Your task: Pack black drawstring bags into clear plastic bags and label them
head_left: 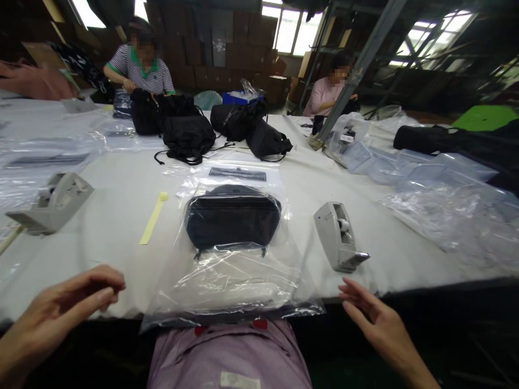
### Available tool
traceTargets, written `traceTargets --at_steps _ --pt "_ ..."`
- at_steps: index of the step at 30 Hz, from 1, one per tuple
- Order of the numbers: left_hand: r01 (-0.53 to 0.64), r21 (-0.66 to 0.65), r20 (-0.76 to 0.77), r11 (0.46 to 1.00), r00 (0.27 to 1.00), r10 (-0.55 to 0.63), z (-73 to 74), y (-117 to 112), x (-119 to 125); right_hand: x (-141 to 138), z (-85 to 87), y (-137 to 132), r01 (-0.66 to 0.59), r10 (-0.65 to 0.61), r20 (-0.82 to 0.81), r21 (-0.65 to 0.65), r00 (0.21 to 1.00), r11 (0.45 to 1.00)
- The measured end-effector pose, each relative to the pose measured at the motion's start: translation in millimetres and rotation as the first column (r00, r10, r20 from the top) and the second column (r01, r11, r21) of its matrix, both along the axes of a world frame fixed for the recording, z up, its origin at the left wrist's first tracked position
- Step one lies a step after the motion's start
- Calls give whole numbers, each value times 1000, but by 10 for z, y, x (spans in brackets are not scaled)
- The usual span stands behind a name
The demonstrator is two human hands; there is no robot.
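Note:
A black zip pouch (pixel 233 221) lies inside a clear plastic bag (pixel 239 281) in front of me. The bag's near edge hangs slightly over the table edge. My left hand (pixel 77 308) hovers left of the bag, its fingers bent and thumb apart, holding nothing. Off the bag's right corner, my right hand (pixel 373 316) is in the air, fingers spread and holding nothing. A grey tape dispenser (pixel 338 237) stands just beyond the right hand. Between the left hand and the bag's far part lies a yellow strip (pixel 152 221) with a folded end.
Another grey tape dispenser (pixel 57 202) stands at the left. Several black drawstring bags (pixel 188 135) are piled across the white table (pixel 117 178). Clear plastic bags (pixel 458 216) cover the right side, near a metal post (pixel 357 75). Two co-workers sit or stand on the far side.

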State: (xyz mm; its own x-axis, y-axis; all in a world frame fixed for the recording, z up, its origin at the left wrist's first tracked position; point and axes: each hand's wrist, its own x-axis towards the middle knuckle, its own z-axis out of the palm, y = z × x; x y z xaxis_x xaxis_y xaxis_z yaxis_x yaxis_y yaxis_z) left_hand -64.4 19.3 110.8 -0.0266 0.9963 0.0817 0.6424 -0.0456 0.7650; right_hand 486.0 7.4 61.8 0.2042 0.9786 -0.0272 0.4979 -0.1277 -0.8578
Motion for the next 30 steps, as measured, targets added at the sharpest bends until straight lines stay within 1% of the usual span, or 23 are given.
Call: traceTargets --at_steps 1,2,3,4,5,6,7,8,9,10,11,13,15,16,17,19,20,22,24,25,27,30 --pt "108 -8 42 994 993 -108 224 151 133 -46 217 72 -56 50 77 74 996 996" --pt "258 -4 55 966 965 -258 410 324 312 -143 427 176 -161 144 135 126 980 979" --pt "429 2 43 903 903 -429 545 509 525 -285 610 309 -328 303 181 128 936 936" --pt "596 -16 11 803 803 -596 619 698 755 -462 750 466 -486 452 218 132 865 864" --pt "735 -49 -27 676 675 -737 630 878 984 -655 834 638 -612 573 237 146 785 778" --pt "801 -52 -67 596 592 -803 579 1041 1192 -845 857 815 -701 662 238 160 711 695" --pt "848 -59 -130 526 516 -846 474 1181 1363 -1015 818 988 -757 723 225 162 653 633" --pt "873 -86 -209 481 456 -865 325 1291 1483 -1151 724 1147 -789 760 211 164 615 593" --pt "878 -115 -284 464 418 -863 146 1372 1548 -1243 588 1284 -813 788 201 141 582 565" --pt "880 -145 -351 453 383 -855 -51 1424 1557 -1288 424 1395 -825 801 196 109 565 555" --pt "878 -170 -403 448 353 -844 -254 1448 1515 -1289 246 1475 -830 807 200 70 556 554" --pt "882 -190 -449 431 312 -838 -644 1434 1317 -1190 -99 1548 -836 819 211 -10 534 548" --pt "903 -174 -432 393 289 -855 -977 1373 1048 -1033 -376 1532 -842 828 210 -38 520 539" --pt "911 -156 -413 381 291 -863 -1115 1337 916 -959 -482 1509 -845 831 205 -29 518 534" --pt "914 -134 -396 383 305 -866 -1232 1304 797 -897 -568 1486 -847 831 199 -11 519 531" --pt "904 -104 -368 414 351 -861 -1400 1254 621 -816 -685 1462 -847 829 189 31 526 530" --pt "895 -99 -356 434 376 -855 -1450 1240 567 -796 -721 1465 -849 831 184 42 526 528" --pt "879 -117 -324 463 407 -854 -1477 1234 524 -778 -745 1496 -848 833 168 41 527 528" --pt "857 -171 -274 486 433 -859 -1412 1249 552 -774 -699 1529 -853 843 156 3 515 521" --pt "843 -202 -246 499 450 -859 -1349 1260 587 -775 -649 1532 -863 855 155 -29 494 504" --pt "808 -256 -195 531 494 -847 -1175 1282 692 -789 -509 1497 -886 886 177 -112 428 450" --pt "751 -301 -180 588 560 -808 -886 1304 914 -860 -285 1350 -905 918 273 -237 288 354"
